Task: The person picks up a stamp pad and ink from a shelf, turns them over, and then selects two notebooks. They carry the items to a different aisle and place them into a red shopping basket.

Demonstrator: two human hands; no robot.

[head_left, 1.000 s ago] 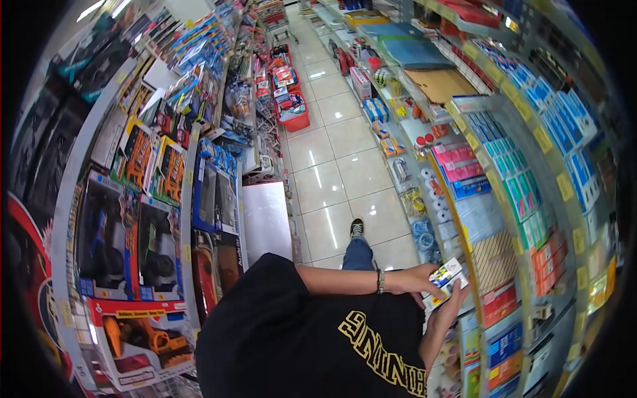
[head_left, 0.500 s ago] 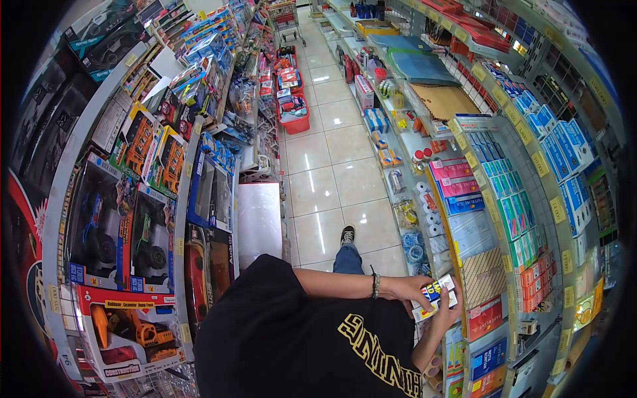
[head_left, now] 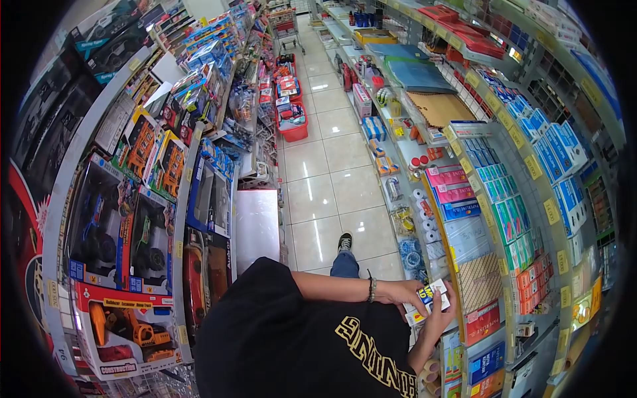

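A small white box [head_left: 436, 289] with yellow and blue print is held between my two hands at the lower right, beside the shelf. My left hand [head_left: 406, 293], below a beaded bracelet, has its fingers closed on the box's left side. On the other side, my right hand [head_left: 440, 317] grips the box's right end from below. The fingers partly cover the printing. Just right of the hands are the paper packs [head_left: 483, 321] on the shelf.
Right shelves [head_left: 494, 219] carry stationery, tape rolls and boxes. Boxed toy vehicles [head_left: 126, 331] fill the left shelves. Red baskets [head_left: 294, 126] stand on the tiled aisle floor [head_left: 318, 192], with a shopping cart [head_left: 286, 28] farther back. My shoe [head_left: 345, 241] is on the tiles.
Both hands and the box have shifted slightly left, and the box is turned somewhat, showing more of a white face. The view has moved a little.
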